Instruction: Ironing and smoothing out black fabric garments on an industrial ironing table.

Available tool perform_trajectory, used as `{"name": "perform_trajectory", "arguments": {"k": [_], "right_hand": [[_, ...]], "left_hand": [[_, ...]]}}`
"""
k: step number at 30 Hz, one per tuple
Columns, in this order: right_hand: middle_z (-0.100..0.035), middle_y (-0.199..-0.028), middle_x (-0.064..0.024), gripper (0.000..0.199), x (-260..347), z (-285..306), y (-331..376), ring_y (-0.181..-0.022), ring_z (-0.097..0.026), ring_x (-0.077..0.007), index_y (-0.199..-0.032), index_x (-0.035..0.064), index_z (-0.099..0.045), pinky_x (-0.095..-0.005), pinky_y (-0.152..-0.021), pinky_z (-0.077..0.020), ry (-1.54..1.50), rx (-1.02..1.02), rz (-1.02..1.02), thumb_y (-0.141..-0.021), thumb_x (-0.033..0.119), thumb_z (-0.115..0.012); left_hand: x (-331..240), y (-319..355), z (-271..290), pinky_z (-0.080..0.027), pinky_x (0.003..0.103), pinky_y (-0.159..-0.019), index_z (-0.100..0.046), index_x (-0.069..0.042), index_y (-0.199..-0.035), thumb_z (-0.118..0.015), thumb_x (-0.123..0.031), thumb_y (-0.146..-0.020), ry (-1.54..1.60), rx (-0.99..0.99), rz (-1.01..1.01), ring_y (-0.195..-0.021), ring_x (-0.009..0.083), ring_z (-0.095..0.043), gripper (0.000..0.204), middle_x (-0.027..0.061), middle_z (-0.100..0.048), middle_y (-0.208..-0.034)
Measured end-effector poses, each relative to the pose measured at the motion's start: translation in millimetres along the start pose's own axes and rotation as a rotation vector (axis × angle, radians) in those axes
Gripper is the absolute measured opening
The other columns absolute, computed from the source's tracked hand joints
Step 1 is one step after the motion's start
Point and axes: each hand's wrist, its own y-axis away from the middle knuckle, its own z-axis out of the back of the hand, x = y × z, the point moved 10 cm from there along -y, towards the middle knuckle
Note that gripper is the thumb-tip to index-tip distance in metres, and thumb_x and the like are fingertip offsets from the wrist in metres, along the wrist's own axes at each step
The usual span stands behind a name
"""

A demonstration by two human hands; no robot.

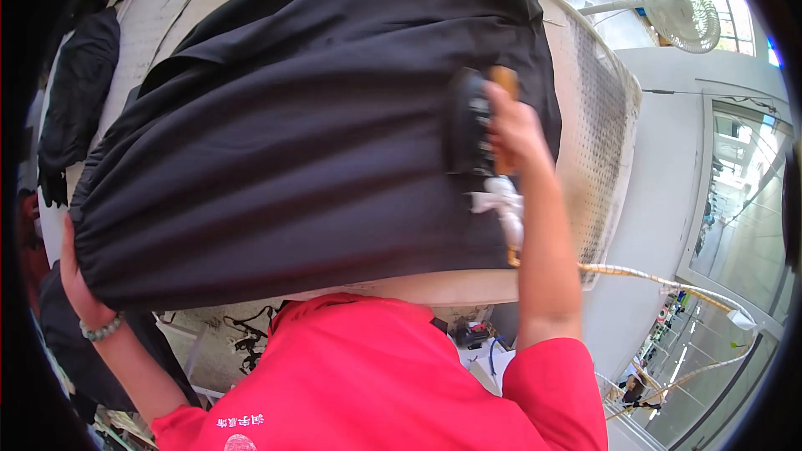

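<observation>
Head view: a black pleated garment (pixel 284 159) covers the white ironing table (pixel 597 108) at frame centre. The right hand (pixel 514 129), right of centre, is closed around the wooden handle of a dark iron (pixel 468 121) resting on the fabric. The left hand (pixel 71 271), lower left, grips the garment's edge.

Board surface: black garment (pixel 284 150) covers nearly all. Iron (pixel 469 121) blocks right side. Bare padded strip (pixel 597 108) free at right edge; fan (pixel 681 8) beyond, far right.
</observation>
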Motion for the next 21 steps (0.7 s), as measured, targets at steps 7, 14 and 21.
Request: {"name": "perform_trajectory", "arguments": {"k": [7,14,21], "right_hand": [[-0.070,-0.088,-0.0281,0.077,111,-260,224,-0.087,-0.071,-0.0395,-0.102,-0.0116,-0.067,-0.0429,-0.079,-0.0550,0.411,0.928,0.733,-0.082,0.062,-0.073],[-0.074,-0.100,-0.0221,0.054,59,-189,200,-0.095,-0.072,-0.0364,-0.108,0.0007,-0.071,-0.0438,-0.081,-0.0553,0.404,0.672,0.606,-0.087,0.050,-0.073],[-0.066,-0.099,-0.0140,0.046,-74,52,76,-0.092,-0.062,-0.0267,-0.120,-0.0031,-0.062,-0.0410,-0.087,-0.0507,0.176,-0.089,0.588,-0.089,0.028,-0.077]], "left_hand": [[42,-27,54,-0.052,0.033,-0.097,-0.067,0.002,-0.120,-0.054,-0.025,-0.105,-0.376,-0.381,-0.045,-0.104,0.0178,-0.068,0.034,0.0100,-0.071,-0.119],[19,37,47,-0.054,0.034,-0.094,-0.066,0.007,-0.116,-0.052,-0.021,-0.106,-0.270,-0.380,-0.233,-0.101,0.0199,-0.070,0.033,0.0123,-0.072,-0.115],[-70,343,198,-0.055,0.038,-0.097,-0.072,0.001,-0.110,-0.062,-0.031,-0.099,0.223,-1.151,-0.874,-0.101,0.0259,-0.072,0.035,0.0140,-0.073,-0.114]]}}
